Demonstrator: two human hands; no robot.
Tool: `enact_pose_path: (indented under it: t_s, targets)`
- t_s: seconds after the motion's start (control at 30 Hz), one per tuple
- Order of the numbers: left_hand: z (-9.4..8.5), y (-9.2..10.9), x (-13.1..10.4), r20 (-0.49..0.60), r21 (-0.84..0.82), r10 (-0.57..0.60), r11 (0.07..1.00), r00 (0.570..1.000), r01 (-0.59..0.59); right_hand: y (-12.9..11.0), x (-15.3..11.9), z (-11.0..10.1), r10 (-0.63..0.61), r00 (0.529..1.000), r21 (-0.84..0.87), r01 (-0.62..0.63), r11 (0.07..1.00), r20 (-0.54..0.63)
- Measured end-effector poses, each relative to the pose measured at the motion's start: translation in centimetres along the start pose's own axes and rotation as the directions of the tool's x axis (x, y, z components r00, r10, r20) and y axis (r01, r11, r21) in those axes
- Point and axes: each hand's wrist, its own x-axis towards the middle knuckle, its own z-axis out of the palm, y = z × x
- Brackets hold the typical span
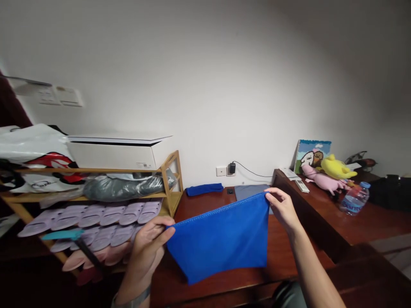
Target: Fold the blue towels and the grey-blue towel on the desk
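Observation:
A bright blue cloth (pixel 221 239) with a stitched upper edge hangs stretched between my two hands, above a reddish-brown wooden table (pixel 180 278). My left hand (pixel 149 241) pinches its upper left corner between thumb and fingers. At the upper right corner, my right hand (pixel 282 207) has the cloth pinched the same way and sits a little higher, so the top edge slants. Behind it on the table lie a folded blue cloth (pixel 204 189) and a flat grey cloth (pixel 248 191), which the held cloth partly hides.
To the left stands a wooden rack (pixel 173 188) with several lilac slippers (pixel 111 216) and a white box (pixel 112 154). A charger (pixel 232 168) is plugged into the wall. On the raised right surface are a water bottle (pixel 355 199), plush toys (pixel 335 167) and a remote (pixel 302 185).

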Motion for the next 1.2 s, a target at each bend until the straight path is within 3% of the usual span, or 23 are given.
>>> enact_pose_path:
  t_s: [0.1,0.17,0.33,0.43,0.5,0.57,0.63,0.73,0.83,0.9,1.0,1.13,1.2]
  targets:
    - [-0.1,-1.2,1.0,-0.014,0.010,-0.060,0.998,0.998,0.060,1.3,0.4,0.0,0.002,1.000,-0.027,-0.002,1.000,-0.004]
    - [-0.1,-3.3,2.5,0.005,0.018,-0.103,0.995,0.995,0.103,3.2,2.0,0.9,0.018,1.000,-0.081,-0.017,0.997,0.009]
    - [-0.7,-11.8,7.0,0.013,0.280,-0.111,0.954,0.994,0.103,9.9,7.4,6.0,0.162,0.987,-0.410,-0.142,0.901,0.014]
    - [-1.8,-16.7,7.9,-0.058,0.453,-0.087,0.885,0.995,0.104,13.5,7.1,9.1,0.189,0.982,-0.507,-0.176,0.844,-0.026]
    - [-2.5,-19.2,7.5,-0.076,0.536,-0.051,0.840,0.996,0.084,15.8,4.1,10.1,0.197,0.979,-0.553,-0.192,0.811,-0.051]
    - [-2.7,-21.5,6.6,-0.049,0.581,-0.019,0.812,0.999,0.044,18.4,-0.9,10.1,0.207,0.976,-0.614,-0.203,0.763,-0.066]
    - [-2.2,-23.8,5.8,0.078,0.658,0.035,0.749,0.996,-0.077,21.3,-6.7,9.6,0.202,0.977,-0.741,-0.181,0.647,-0.062]
    - [-0.7,-27.3,5.0,0.385,0.777,0.083,0.509,0.919,-0.371,25.5,-14.3,8.5,0.210,0.975,-0.907,-0.158,0.391,-0.079]
    - [0.0,-30.3,4.5,0.544,0.809,-0.026,0.283,0.839,-0.516,28.0,-17.9,7.4,0.288,0.954,-0.962,-0.157,0.221,-0.090]
    - [-0.4,-31.6,4.2,0.543,0.834,-0.113,0.192,0.832,-0.518,28.6,-17.6,6.6,0.331,0.942,-0.976,-0.117,0.182,-0.052]
    - [-1.7,-32.2,3.0,0.459,0.888,-0.162,0.074,0.873,-0.453,28.1,-14.2,4.8,0.369,0.927,-0.979,-0.013,0.205,0.066]
    - [-3.0,-30.8,-0.8,0.361,0.928,-0.100,-0.061,0.927,-0.368,27.2,-8.1,2.7,0.408,0.862,-0.937,0.186,0.294,0.299]
    - [-3.2,-29.6,-3.1,0.323,0.938,-0.089,-0.102,0.942,-0.331,27.3,-6.6,2.7,0.407,0.864,-0.941,0.190,0.281,0.296]
